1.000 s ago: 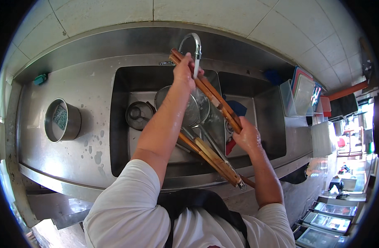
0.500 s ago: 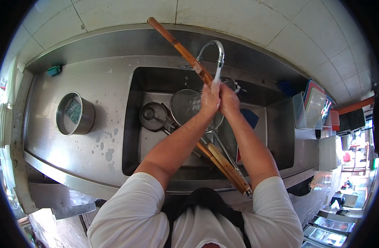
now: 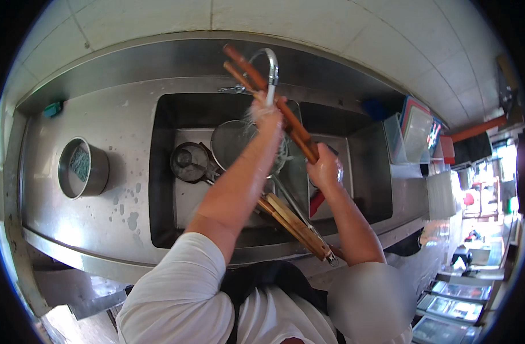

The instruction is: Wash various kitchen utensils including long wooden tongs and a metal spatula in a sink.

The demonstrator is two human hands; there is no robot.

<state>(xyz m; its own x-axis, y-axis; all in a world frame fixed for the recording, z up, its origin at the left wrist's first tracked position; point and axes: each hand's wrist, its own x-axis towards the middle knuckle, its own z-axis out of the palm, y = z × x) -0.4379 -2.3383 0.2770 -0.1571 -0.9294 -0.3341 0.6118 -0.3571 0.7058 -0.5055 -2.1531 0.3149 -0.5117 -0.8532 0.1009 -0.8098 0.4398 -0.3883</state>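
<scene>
My right hand (image 3: pixel 325 167) is closed around the lower ends of two wooden sticks (image 3: pixel 298 133). My left hand (image 3: pixel 267 114) is against them farther up, under the running water (image 3: pixel 270 94); blur and splash hide its fingers, so I cannot tell how tightly they are curled. The sticks slant above the sink (image 3: pixel 158 189), from the tap side down toward my right, their far ends splayed apart. They are long, slim and reddish brown, wet where the water meets them; one looks thicker and darker, the other thinner and paler.

Just beside them curves one chrome tap (image 3: pixel 273 63). Below my arms are two basins, side by side. In the left one I count at least one round mesh strainer (image 3: pixel 227 140) and one small dark pan (image 3: pixel 185 171). At least two wooden handles (image 3: pixel 297 226) lean across the front rim. On the left counter (image 3: pixel 122 143) stand one round metal pot (image 3: pixel 100 172), with one grey-green scouring pad (image 3: pixel 79 163) inside, and, well apart, one small green sponge (image 3: pixel 53 109).
</scene>
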